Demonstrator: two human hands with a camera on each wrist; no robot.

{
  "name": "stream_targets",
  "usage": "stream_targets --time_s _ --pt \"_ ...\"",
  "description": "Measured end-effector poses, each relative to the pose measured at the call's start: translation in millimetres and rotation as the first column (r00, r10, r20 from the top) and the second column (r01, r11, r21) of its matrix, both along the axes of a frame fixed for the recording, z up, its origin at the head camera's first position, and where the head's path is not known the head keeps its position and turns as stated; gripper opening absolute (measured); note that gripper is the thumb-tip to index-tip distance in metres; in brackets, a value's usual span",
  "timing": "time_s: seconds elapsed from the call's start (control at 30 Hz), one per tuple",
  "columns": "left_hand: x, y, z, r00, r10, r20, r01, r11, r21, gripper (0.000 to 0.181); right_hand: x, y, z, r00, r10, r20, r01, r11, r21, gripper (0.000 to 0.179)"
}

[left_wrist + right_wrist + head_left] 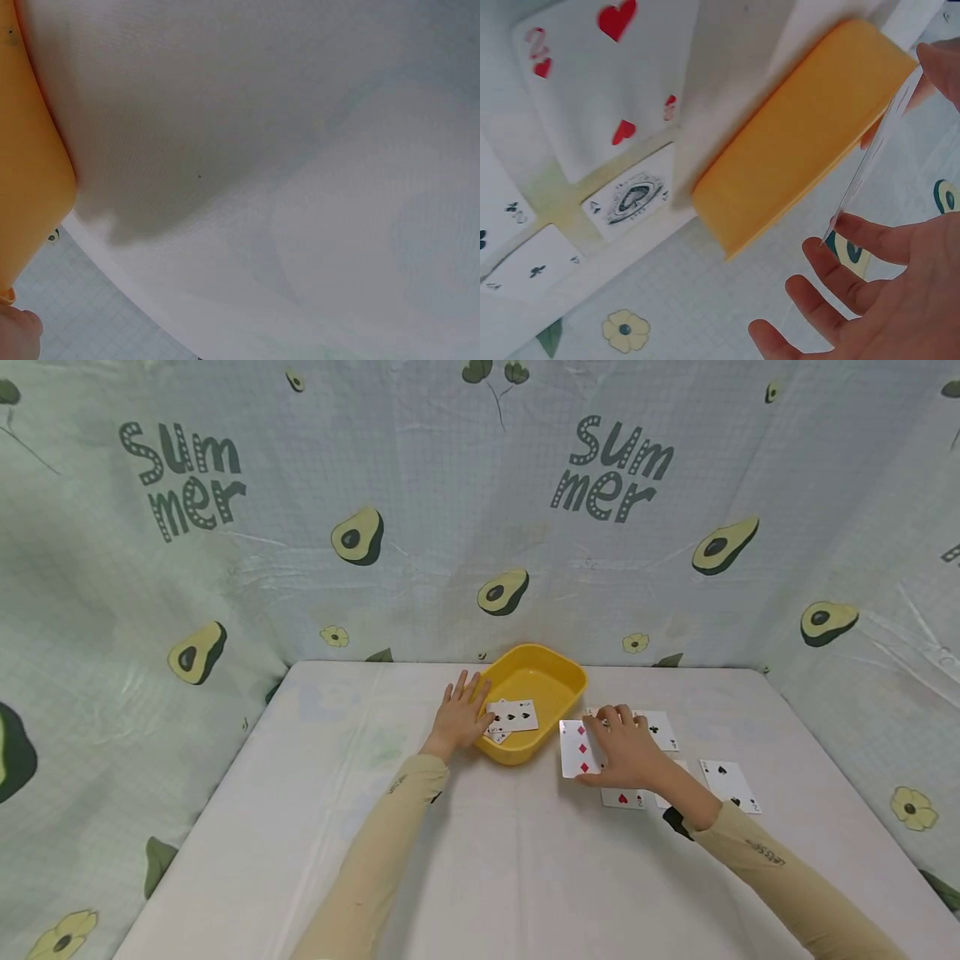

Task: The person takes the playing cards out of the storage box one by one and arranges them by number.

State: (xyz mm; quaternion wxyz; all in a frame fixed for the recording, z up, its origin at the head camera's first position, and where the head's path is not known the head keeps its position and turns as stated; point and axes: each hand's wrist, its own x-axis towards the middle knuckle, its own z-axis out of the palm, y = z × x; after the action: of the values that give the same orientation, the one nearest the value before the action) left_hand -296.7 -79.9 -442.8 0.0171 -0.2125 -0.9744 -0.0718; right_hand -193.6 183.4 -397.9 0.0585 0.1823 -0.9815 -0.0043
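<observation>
My right hand [630, 750] pinches a playing card with red diamonds [573, 749], held up just right of a yellow plastic basin [551, 664]. The right wrist view shows this card nearly edge-on between thumb and fingers, with the other fingers spread. My left hand [457, 717] lies at the basin's left rim, fingers stretched out and thumb over the edge. Inside the basin are a few cards, the top one a card with black spades [517, 716]. In the left wrist view only a fingertip [21, 334] shows by the basin.
Face-up cards lie on the white-covered table right of the basin: a two of hearts [607, 94], an ace of spades [630, 199], an ace of clubs [534, 271] and a spades card [731, 787]. My right hand partly covers this group. A printed cloth [427, 568] hangs behind the table.
</observation>
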Motion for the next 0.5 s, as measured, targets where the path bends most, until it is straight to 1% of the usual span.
stream_targets --time_s 0.1,0.37,0.5 --pt "-0.4 0.4 -0.4 1.000 0.006 0.008 -0.006 1.000 0.003 0.061 8.9 6 -2.0 1.000 0.002 0.002 -0.002 1.000 -0.003 0.090" --pt "-3.0 1.3 -1.5 1.000 0.013 0.006 -0.013 1.000 0.017 0.062 29.6 24 -7.0 0.999 0.029 -0.033 -0.028 0.999 0.019 0.088" --pt "-4.4 1.6 -2.4 1.000 0.016 0.009 -0.016 0.999 0.029 0.062 40.0 31 -9.2 0.998 0.039 -0.040 -0.039 0.999 0.007 0.085"
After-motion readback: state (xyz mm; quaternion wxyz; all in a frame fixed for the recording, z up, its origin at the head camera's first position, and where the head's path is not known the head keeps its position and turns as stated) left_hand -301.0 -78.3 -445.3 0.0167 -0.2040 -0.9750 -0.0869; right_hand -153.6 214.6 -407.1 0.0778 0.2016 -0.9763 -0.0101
